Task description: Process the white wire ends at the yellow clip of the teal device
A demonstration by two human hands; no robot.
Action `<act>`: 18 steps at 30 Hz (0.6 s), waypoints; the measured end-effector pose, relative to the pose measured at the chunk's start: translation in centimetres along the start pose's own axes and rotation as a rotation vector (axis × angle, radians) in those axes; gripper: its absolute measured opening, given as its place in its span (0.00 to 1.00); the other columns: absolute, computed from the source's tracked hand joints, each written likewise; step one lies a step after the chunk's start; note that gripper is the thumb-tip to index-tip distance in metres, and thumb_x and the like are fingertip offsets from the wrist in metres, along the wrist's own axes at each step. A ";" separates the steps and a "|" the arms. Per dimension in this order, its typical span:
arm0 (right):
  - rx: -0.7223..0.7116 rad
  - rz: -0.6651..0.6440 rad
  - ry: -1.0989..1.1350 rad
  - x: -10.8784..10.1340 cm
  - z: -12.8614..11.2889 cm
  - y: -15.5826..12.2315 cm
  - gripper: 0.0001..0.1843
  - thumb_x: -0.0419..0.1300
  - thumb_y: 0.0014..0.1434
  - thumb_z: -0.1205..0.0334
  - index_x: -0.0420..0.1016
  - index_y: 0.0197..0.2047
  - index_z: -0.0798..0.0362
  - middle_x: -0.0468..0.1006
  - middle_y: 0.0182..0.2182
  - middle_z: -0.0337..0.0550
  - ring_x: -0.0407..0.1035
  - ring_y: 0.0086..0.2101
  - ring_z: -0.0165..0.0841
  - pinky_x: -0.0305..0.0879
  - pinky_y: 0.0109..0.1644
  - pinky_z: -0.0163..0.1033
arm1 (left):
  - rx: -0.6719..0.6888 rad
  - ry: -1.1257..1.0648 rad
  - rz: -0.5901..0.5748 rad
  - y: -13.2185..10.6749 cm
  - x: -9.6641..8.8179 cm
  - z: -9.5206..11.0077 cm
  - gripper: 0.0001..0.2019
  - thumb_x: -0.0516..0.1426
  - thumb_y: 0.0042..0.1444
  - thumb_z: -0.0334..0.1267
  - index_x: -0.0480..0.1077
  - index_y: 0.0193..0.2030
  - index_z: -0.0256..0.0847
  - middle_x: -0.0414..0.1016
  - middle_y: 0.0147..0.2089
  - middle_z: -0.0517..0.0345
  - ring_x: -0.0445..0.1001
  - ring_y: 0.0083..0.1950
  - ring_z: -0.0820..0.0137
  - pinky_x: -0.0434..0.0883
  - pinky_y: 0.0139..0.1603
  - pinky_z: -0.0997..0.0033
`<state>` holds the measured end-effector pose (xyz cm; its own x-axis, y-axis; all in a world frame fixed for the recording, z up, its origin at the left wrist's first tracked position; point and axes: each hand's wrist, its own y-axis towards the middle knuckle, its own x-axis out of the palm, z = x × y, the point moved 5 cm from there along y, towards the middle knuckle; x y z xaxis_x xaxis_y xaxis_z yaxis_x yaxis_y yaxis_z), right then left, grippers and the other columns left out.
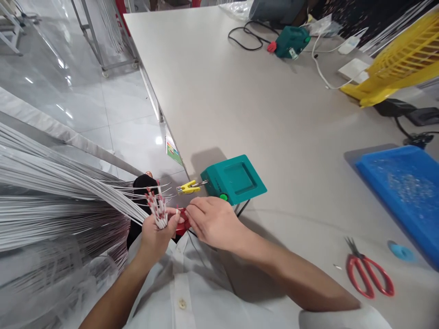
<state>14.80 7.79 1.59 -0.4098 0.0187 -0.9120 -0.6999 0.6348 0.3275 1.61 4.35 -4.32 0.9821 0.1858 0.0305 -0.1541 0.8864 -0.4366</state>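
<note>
My left hand (156, 240) is closed around a bundle of thin white cords (159, 217) with red tips, which stand up out of the fist. Its thumb and forefinger reach toward my right hand (214, 224), whose fingers are pinched together close by. Whatever those fingers hold is hidden. Just under the fingertips shows a red object (183, 224), mostly covered. Beyond my right hand, at the table's edge, sits a green box-shaped device (236, 178) with a green button. A yellow clip (188, 187) sticks out from its left side.
Many long white cords (61, 173) hang at the left. On the table (274, 123) are red-handled scissors (368, 272), a blue tray (404, 183) of small clear pieces and a blue ring (401, 251). A second green device (291, 42) and a yellow fan (401, 59) stand farther back.
</note>
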 end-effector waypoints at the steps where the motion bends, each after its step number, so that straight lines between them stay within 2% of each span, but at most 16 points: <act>1: 0.004 0.027 -0.037 -0.3 0.2 0.0 0.12 0.49 0.58 0.66 0.71 0.28 0.57 0.74 0.26 0.44 0.66 0.27 0.31 0.60 0.32 0.37 | -0.005 -0.022 0.030 0.1 -0.1 0.0 0.09 0.60 0.45 0.40 0.70 0.29 0.35 0.72 0.21 0.60 0.59 0.17 0.79 0.58 0.18 0.78; 4: 0.008 0.067 -0.127 -1.4 1.1 0.4 0.11 0.51 0.59 0.63 0.72 0.39 0.57 0.75 0.35 0.47 0.67 0.37 0.36 0.61 0.41 0.41 | -0.007 -0.083 0.026 0.6 0.0 0.2 0.12 0.60 0.46 0.38 0.69 0.38 0.36 0.72 0.22 0.61 0.60 0.18 0.79 0.59 0.18 0.78; 6: 0.022 -0.023 -0.184 -1.5 2.0 1.1 0.16 0.52 0.60 0.60 0.68 0.49 0.58 0.73 0.43 0.50 0.63 0.46 0.41 0.58 0.49 0.48 | 0.011 -0.103 0.009 0.8 0.1 0.5 0.19 0.59 0.47 0.37 0.67 0.47 0.37 0.73 0.23 0.62 0.60 0.18 0.79 0.59 0.19 0.78; 8: 0.055 -0.148 -0.227 -1.3 2.9 1.7 0.19 0.53 0.59 0.58 0.65 0.53 0.56 0.71 0.47 0.51 0.59 0.50 0.46 0.48 0.56 0.59 | 0.037 -0.113 0.002 1.1 0.3 0.9 0.23 0.58 0.48 0.36 0.64 0.52 0.37 0.73 0.23 0.63 0.59 0.18 0.80 0.59 0.20 0.78; 10: 0.081 -0.243 -0.257 -1.2 3.6 2.1 0.18 0.55 0.58 0.60 0.67 0.52 0.54 0.72 0.46 0.52 0.58 0.52 0.49 0.40 0.57 0.66 | 0.055 -0.118 -0.004 1.3 0.4 1.1 0.22 0.57 0.48 0.35 0.65 0.52 0.37 0.73 0.24 0.62 0.59 0.18 0.80 0.59 0.20 0.78; 14: 0.077 -0.329 -0.259 -0.9 4.3 2.4 0.16 0.54 0.57 0.70 0.70 0.49 0.54 0.74 0.42 0.51 0.57 0.53 0.49 0.38 0.56 0.69 | 0.066 -0.138 -0.019 1.7 0.7 1.0 0.19 0.58 0.48 0.36 0.67 0.49 0.36 0.74 0.25 0.61 0.59 0.18 0.80 0.58 0.19 0.78; 18: 0.084 -0.346 -0.195 -0.7 4.7 3.0 0.12 0.55 0.58 0.63 0.73 0.45 0.52 0.75 0.41 0.48 0.57 0.53 0.50 0.35 0.56 0.70 | 0.070 -0.176 0.001 2.0 0.7 0.8 0.23 0.59 0.47 0.38 0.66 0.52 0.35 0.76 0.27 0.58 0.59 0.18 0.80 0.59 0.20 0.76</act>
<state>15.73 13.26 2.08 -0.0340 -0.0665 -0.9972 -0.7235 0.6900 -0.0213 1.87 6.60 -4.45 0.9489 0.2523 0.1895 -0.1680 0.9124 -0.3733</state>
